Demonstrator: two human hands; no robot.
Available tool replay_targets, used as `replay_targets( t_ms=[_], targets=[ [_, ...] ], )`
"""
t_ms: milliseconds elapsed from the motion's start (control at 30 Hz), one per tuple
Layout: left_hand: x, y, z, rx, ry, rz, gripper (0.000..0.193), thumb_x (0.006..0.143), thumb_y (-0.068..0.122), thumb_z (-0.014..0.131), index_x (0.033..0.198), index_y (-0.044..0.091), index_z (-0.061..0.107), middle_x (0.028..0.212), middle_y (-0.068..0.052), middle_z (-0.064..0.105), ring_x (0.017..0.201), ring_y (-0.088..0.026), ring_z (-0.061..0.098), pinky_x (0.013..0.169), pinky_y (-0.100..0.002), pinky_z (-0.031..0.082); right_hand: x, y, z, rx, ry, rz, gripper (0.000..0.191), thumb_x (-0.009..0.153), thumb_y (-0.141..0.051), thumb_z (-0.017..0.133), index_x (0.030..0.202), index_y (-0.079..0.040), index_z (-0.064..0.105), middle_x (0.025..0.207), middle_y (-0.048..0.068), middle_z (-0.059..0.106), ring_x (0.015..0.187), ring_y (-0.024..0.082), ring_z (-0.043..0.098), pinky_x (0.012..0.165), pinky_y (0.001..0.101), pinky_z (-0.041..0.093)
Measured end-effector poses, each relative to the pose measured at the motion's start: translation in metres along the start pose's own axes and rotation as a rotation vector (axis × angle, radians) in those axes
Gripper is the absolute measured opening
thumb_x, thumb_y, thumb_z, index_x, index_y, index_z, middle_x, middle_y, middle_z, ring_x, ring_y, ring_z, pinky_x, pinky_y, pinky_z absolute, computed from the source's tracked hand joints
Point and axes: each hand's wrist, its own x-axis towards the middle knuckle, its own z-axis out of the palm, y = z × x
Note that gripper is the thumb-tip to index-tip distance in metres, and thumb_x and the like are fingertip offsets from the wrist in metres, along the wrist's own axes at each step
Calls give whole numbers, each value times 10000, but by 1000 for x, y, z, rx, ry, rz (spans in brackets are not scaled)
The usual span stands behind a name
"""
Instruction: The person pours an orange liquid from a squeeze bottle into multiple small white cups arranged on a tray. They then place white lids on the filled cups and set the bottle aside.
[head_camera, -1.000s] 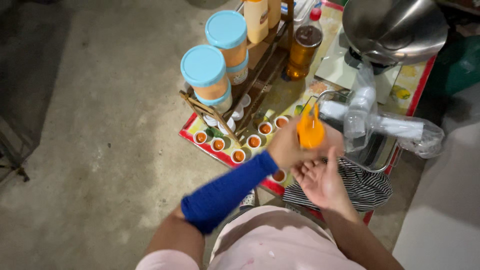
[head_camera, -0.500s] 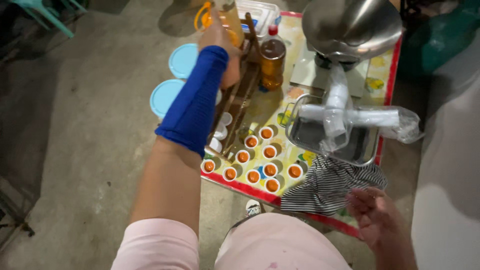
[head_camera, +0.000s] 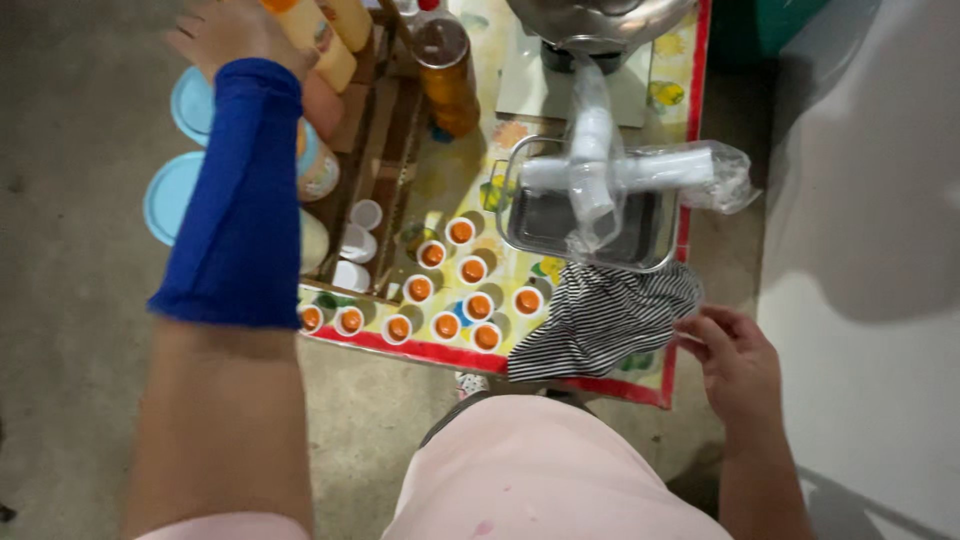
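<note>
Left hand (head_camera: 232, 32): stretched far forward at the top edge, blue sleeve (head_camera: 243, 200) covering the forearm, fingers wrapped around an orange squeeze bottle (head_camera: 312, 42).
Orange squeeze bottle: under the left palm, leaning over the wooden rack (head_camera: 385, 150), beside an amber jar (head_camera: 447, 75).
Right hand (head_camera: 738, 362): low at the right, fingers loosely curled and slightly apart, holding nothing, fingertips just beside the striped cloth (head_camera: 605, 318).
Striped cloth: crumpled on the near right corner of the patterned mat (head_camera: 690, 110), touching the metal tray (head_camera: 590, 225).
Small cups (head_camera: 470, 270): cluster filled with orange sauce, between both hands, well apart from the left hand.
Blue lids (head_camera: 172, 195): left of the sleeve.
</note>
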Motion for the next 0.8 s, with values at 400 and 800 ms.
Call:
replay_targets(
  t_ms=[400, 800],
  targets=[
    [-246, 138, 3, -590, -569, 155, 382, 813, 322, 816, 1108, 105, 707, 1115, -164, 687, 1079, -348, 637, 978, -475, 486, 123, 13, 60, -786, -142, -712, 183, 951, -141, 759, 1106, -47, 776, 1069, 140, 695, 893, 243, 665, 777, 332, 546],
    [-401, 234, 11, -1197, -582, 53, 365, 877, 250, 763, 1158, 20, 720, 1145, -178, 735, 1095, -342, 680, 978, -411, 521, 183, 26, 88, -1157, -154, -963, 254, 850, -75, 798, 1103, -84, 780, 1380, 168, 594, 1273, 386, 534, 1099, 462, 449]
  ],
)
